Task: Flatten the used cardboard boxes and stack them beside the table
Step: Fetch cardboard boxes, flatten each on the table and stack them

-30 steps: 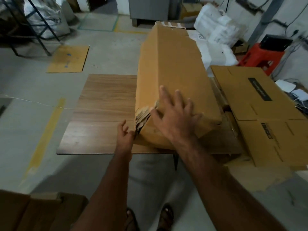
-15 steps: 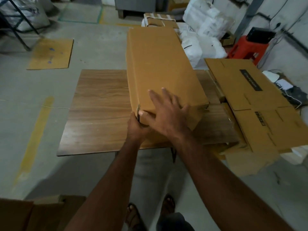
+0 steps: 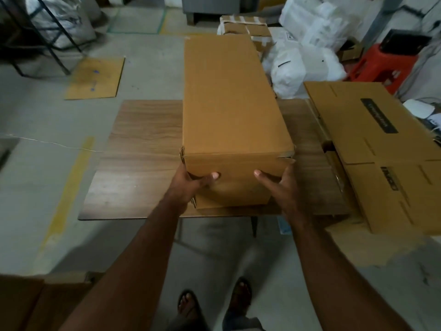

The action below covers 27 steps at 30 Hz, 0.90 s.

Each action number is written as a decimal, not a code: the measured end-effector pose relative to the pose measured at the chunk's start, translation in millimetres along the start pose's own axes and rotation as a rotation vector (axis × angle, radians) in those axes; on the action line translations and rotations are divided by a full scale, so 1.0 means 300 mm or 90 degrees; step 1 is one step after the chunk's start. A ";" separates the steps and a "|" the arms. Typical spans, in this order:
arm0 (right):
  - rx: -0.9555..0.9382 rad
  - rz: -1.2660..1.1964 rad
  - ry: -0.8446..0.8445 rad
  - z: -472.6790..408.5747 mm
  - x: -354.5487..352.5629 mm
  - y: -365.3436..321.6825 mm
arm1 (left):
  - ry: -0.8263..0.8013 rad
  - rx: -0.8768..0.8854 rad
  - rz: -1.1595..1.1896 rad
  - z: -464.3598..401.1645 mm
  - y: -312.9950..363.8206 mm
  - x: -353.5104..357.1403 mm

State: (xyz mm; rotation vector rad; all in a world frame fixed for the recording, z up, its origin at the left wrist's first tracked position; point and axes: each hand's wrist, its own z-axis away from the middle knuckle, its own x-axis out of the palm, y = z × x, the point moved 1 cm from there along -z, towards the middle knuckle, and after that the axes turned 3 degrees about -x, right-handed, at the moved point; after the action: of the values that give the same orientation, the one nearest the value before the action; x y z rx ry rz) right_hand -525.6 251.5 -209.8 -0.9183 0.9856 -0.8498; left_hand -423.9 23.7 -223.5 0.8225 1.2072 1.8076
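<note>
A long brown cardboard box [image 3: 229, 101] lies lengthwise on the wooden table [image 3: 140, 149], its near end facing me. My left hand [image 3: 191, 183] grips the near left corner, thumb laid across the end face. My right hand [image 3: 278, 185] grips the near right corner the same way. The fingers of both hands are hidden round the box's sides. A torn flap edge shows at the near right top corner. A flattened cardboard box [image 3: 381, 149] with dark labels lies at the table's right side, hanging past its edge.
White sacks [image 3: 307, 51] and a taped carton [image 3: 245, 27] sit beyond the table. An orange stool [image 3: 379, 65] stands far right. A cardboard sheet [image 3: 95, 77] lies on the floor at left. More cardboard [image 3: 35, 304] fills the bottom left corner. My sandalled feet [image 3: 214, 304] stand below the table edge.
The box has gone from tilted up to lying flat and straight. My right hand slid off its top to the near right corner; my left hand shifted onto the near left corner.
</note>
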 end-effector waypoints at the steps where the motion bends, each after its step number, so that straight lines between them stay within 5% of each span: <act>1: -0.012 0.002 0.011 -0.002 -0.012 -0.018 | -0.001 -0.004 0.013 -0.001 0.001 0.008; 5: -0.214 0.100 0.053 0.008 -0.054 -0.158 | 0.023 -0.022 0.115 0.002 -0.016 0.038; 8: -0.413 0.384 0.049 0.030 -0.030 -0.290 | 0.014 -0.078 0.235 0.003 -0.105 0.069; 14: -0.467 0.755 -0.086 0.067 0.206 -0.237 | 0.075 -0.194 0.317 0.059 -0.321 0.124; 25: -0.525 0.805 -0.076 0.015 0.234 -0.125 | 0.076 -0.196 0.255 0.045 -0.265 0.156; 27: -0.510 0.799 -0.113 0.015 0.226 -0.135 | 0.153 -0.179 0.283 0.050 -0.228 0.135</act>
State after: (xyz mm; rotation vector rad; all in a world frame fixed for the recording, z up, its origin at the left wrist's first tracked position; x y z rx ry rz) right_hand -506.8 176.8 -192.4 -0.7720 1.4773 0.7233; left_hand -412.8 81.4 -279.4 0.7659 0.9279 2.4305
